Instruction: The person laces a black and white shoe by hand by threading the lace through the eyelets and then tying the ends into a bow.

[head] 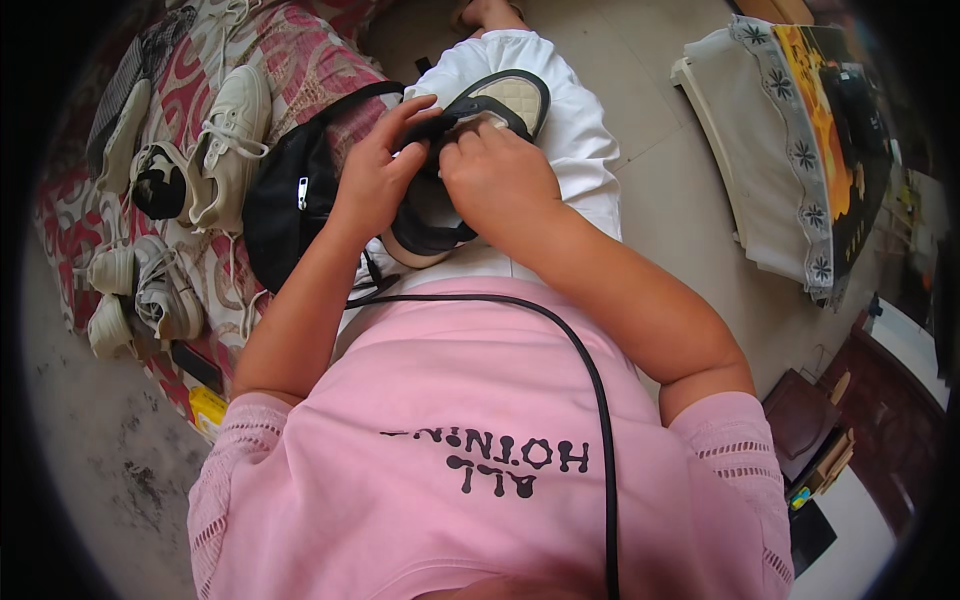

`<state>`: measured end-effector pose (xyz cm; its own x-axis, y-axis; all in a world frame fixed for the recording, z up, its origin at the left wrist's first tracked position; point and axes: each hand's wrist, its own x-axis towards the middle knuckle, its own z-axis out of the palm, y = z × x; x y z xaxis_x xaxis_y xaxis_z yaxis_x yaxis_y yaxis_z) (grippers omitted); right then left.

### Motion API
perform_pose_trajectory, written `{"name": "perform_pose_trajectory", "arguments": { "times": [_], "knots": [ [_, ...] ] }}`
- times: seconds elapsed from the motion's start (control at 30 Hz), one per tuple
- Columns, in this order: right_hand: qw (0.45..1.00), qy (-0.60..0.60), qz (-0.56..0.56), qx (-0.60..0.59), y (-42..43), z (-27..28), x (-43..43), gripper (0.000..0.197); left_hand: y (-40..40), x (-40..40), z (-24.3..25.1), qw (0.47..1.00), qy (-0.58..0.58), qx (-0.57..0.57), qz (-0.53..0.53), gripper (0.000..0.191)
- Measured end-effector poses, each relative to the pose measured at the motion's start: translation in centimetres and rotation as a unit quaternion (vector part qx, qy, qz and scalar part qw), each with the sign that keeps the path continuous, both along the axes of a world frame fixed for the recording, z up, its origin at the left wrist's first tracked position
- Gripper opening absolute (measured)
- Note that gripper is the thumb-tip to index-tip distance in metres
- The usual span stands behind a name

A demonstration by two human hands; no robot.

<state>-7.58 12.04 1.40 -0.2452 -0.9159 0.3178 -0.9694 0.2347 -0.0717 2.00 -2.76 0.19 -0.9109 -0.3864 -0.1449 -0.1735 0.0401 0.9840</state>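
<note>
A black shoe [427,232] with a pale sole edge rests on my lap. My left hand [375,169] holds its dark upper edge between thumb and fingers. My right hand [499,169] is closed, its bent fingers gripping the shoe's edge beside some whitish material; the fingertips are partly hidden. Just beyond the right hand is a dark-rimmed piece with a cream quilted surface [525,97]; whether it belongs to the same shoe, I cannot tell. A black bag [289,202] with a silver zip pull lies left of my left hand.
Several pale lace-up shoes [238,112] lie on a red and cream patterned cover [300,67] at left. A dark phone-like object [196,364] and a yellow packet [208,405] are near its edge. A black cable [577,337] crosses my shirt. A cloth-covered table [739,135] stands at right.
</note>
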Motion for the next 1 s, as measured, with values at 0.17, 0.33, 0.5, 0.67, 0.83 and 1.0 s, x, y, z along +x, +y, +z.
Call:
{"name": "perform_pose_trajectory", "arguments": {
  "times": [0.17,0.33,0.5,0.67,0.83,1.0],
  "knots": [
    [0.99,-0.136,0.015,0.019,-0.2,0.6,-0.4,0.018,-0.1,0.3,0.1,1.0,0.008,0.006,0.02,0.049],
    [0.973,-0.198,0.022,-0.114,1.1,-0.2,0.0,0.034,0.1,0.1,-0.1,1.0,0.015,-0.004,0.017,0.049],
    [0.932,-0.347,0.005,-0.099,2.2,0.4,-0.6,0.042,0.4,-0.4,1.1,0.99,0.067,-0.122,-0.012,0.058],
    [0.905,-0.39,-0.068,-0.155,3.2,0.3,-0.7,0.047,-0.3,-1.0,1.4,0.96,0.076,-0.22,-0.154,0.061],
    [0.883,-0.419,-0.162,-0.133,3.5,0.2,-1.6,0.047,-0.2,-1.2,2.9,0.936,0.06,-0.3,-0.173,0.052],
    [0.827,-0.514,-0.157,-0.167,3.9,-0.5,-1.9,0.042,0.4,-1.6,3.3,0.898,0.049,-0.397,-0.182,0.036]
  ]
}}
